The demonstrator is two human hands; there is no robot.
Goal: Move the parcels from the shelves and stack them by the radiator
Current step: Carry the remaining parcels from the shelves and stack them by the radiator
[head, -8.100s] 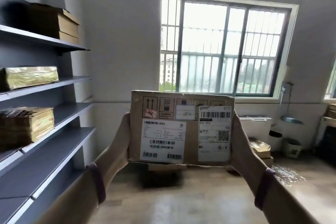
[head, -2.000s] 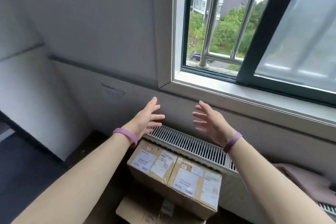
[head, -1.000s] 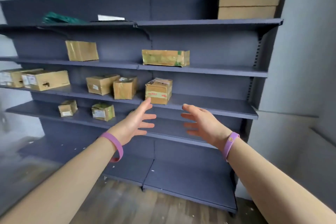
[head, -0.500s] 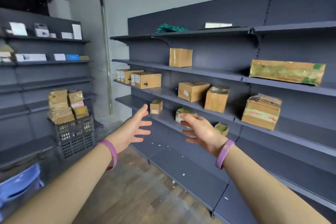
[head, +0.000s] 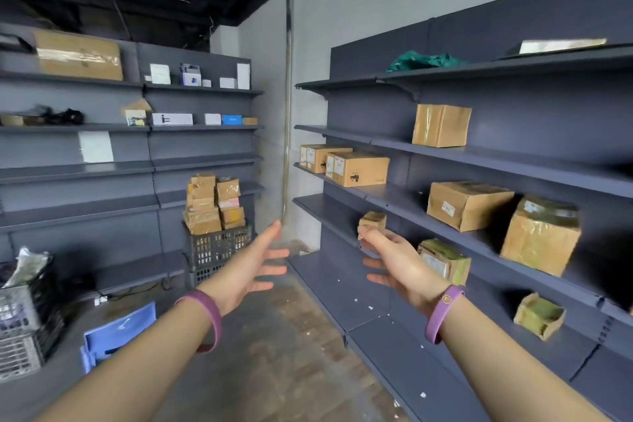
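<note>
Open floor (head: 274,353) is left between the shelf runs. The bottom shelf (head: 342,288) on the right is bare; the tiers above are partly blocked by parcels (head: 469,204). A loaded crate (head: 219,250) stands ahead.

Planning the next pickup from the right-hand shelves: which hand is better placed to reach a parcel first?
Right hand: empty, open, beside the small parcel on those shelves. Left hand, also empty, hangs over the aisle floor, farther off.
</note>
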